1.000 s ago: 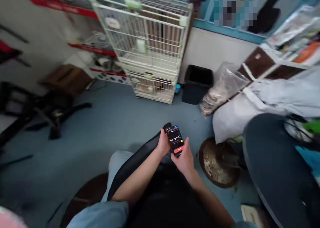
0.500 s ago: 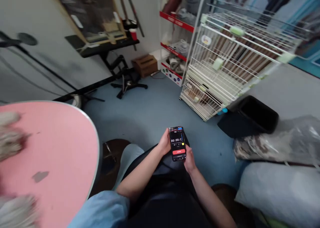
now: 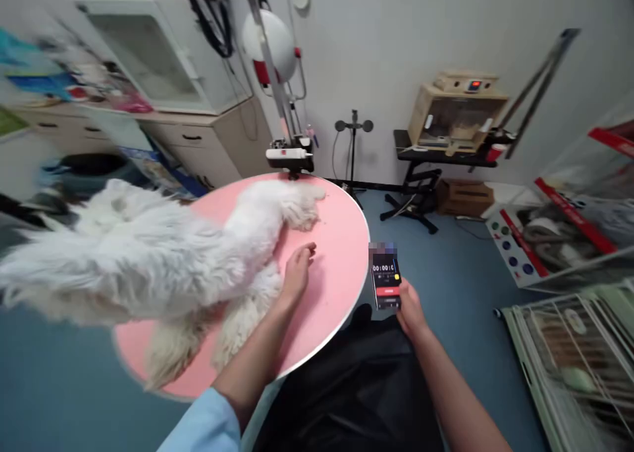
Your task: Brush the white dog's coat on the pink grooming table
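Phone: its dark screen is showing "00:00:" in white, with the next character being cut off at the screen's right; beneath, a red bar is bearing lettering too small to read, and mosaic is covering the top.
Right hand: fingers and thumb are gripping the phone by its lower right edge, the phone sitting at ten o'clock from this hand, screen facing up.
Left hand: hanging at nine o'clock from the phone, well apart from it, its fingers loosely bent and holding nothing visible; whether it is touching the surface below, I cannot tell.
White dog: its shaggy coat is spreading towards nine o'clock, one leg lying just beside the left wrist.
Pink table: carrying the dog, its pale rim ending just beside the phone.
Wire cage: standing at four o'clock, bearing an oval label that is blurring past reading.
Printed panel: showing coloured round marks between two and three o'clock.
Wooden cabinet: standing at one o'clock, its red display glowing illegibly.
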A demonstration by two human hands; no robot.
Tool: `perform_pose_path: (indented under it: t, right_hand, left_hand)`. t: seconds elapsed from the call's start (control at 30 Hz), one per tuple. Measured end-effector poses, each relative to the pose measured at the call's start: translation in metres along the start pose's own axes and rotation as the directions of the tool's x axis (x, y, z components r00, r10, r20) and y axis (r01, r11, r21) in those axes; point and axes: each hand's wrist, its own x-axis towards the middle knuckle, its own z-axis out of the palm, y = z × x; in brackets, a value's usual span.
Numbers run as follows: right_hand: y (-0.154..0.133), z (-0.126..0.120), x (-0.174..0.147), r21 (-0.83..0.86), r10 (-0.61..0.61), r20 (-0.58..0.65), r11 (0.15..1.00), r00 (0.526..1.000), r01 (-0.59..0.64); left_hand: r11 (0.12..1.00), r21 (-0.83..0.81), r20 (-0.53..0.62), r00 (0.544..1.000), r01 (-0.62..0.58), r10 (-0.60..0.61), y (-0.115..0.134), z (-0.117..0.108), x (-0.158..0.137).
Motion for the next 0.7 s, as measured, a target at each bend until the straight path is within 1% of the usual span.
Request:
perform_pose_path:
  t: [0.07,0.1,0.17,0.2,0.23,0.27,0.3,0.37,0.43,0.5,0.57,0.63,0.7]
  right_hand:
    - [-0.007,0.03,0.054,-0.114,-0.019,0.018,0.993,1.0,0.021]
    - [-0.009,0.045,0.08,-0.171,-0.031,0.029,0.985,0.999,0.036]
    - [-0.014,0.074,0.126,-0.268,-0.052,0.06,0.961,0.997,0.066]
    - [-0.015,0.088,0.146,-0.312,-0.059,0.07,0.947,0.996,0.078]
    - [-0.016,0.101,0.164,-0.357,-0.06,0.075,0.93,0.995,0.083]
    - [-0.016,0.113,0.179,-0.401,-0.055,0.075,0.913,0.996,0.08]
    - [-0.016,0.124,0.192,-0.445,-0.047,0.068,0.893,0.997,0.073]
    - [-0.018,0.143,0.211,-0.53,-0.031,0.045,0.847,0.999,0.05]
    - [-0.021,0.155,0.219,-0.609,-0.005,0.022,0.793,1.0,0.018]
    - [-0.026,0.162,0.222,-0.692,0.025,-0.003,0.722,1.0,-0.02]
    - [-0.034,0.165,0.221,-0.764,0.056,-0.017,0.643,0.998,-0.049]
    - [-0.043,0.166,0.22,-0.819,0.086,-0.018,0.57,0.996,-0.064]
    - [-0.052,0.168,0.215,-0.858,0.104,-0.012,0.51,0.994,-0.064]
  left_hand:
    - [0.984,0.134,-0.123,0.983,-0.118,0.135,0.012,-0.032,0.026]
    - [0.958,0.219,-0.155,0.963,-0.184,0.22,0.019,-0.042,0.037]
    - [0.868,0.408,-0.177,0.908,-0.283,0.38,0.034,-0.056,0.058]
    - [0.811,0.503,-0.175,0.884,-0.299,0.434,0.041,-0.059,0.069]
    - [0.751,0.597,-0.177,0.867,-0.282,0.466,0.048,-0.062,0.08]
    - [0.69,0.686,-0.184,0.862,-0.232,0.472,0.055,-0.064,0.09]
    - [0.627,0.764,-0.198,0.869,-0.153,0.453,0.061,-0.067,0.1]
    - [0.5,0.865,-0.252,0.903,0.048,0.349,0.071,-0.075,0.116]
    - [0.4,0.882,-0.346,0.918,0.248,0.195,0.081,-0.085,0.124]
    - [0.354,0.856,-0.41,0.912,0.377,0.021,0.091,-0.095,0.124]
    - [0.323,0.845,-0.413,0.904,0.426,-0.112,0.1,-0.102,0.118]
    - [0.277,0.862,-0.384,0.904,0.424,-0.187,0.107,-0.107,0.109]
    - [0.228,0.875,-0.37,0.894,0.426,-0.251,0.113,-0.116,0.101]
